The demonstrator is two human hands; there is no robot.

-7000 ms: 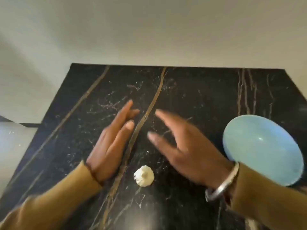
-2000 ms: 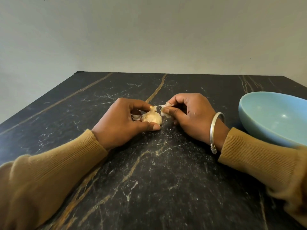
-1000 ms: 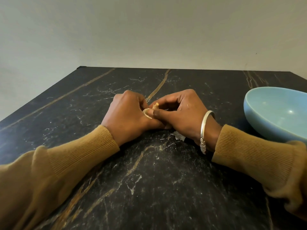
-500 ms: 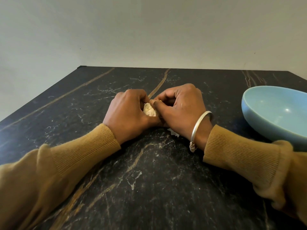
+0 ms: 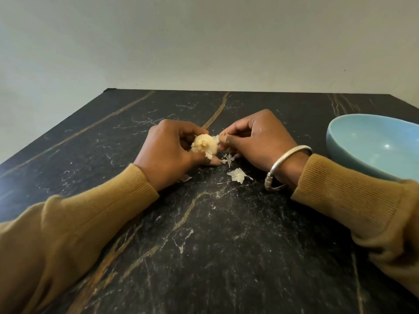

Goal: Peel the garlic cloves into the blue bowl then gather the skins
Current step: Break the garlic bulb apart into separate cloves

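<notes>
Observed left hand (image 5: 167,152) curled closely round a pale, roundish garlic head (image 5: 204,145), thumb underneath and fingers wrapped over the top, well left of the light blue glazed bowl (image 5: 371,143). Noted root end of the garlic head turned toward the camera.

Found right hand (image 5: 256,141) between garlic head and bowl, fingers bent tight. Noted thumb and forefinger tips pinching a thin white papery skin flake (image 5: 216,138) at the head's bowl-facing side. Cannot tell whether flake attached or torn free.

Recorded both hands resting low on the black marble tabletop with tan veins (image 5: 204,245). Logged loose white skin scraps (image 5: 237,175) lying on the tabletop left of the bowl, just nearer the camera than the right hand. Logged smaller shreds (image 5: 229,157) closer to the garlic head. Saw one more scrap (image 5: 185,177) peeking from under the left palm.

Noted silver metal bangle (image 5: 286,165) on the right wrist, between skin scraps and bowl. Noted mustard ribbed knit sleeves (image 5: 90,218) on both forearms, right sleeve covering the bowl's near rim. Recorded bowl upright, cut off by the right frame edge.
</notes>
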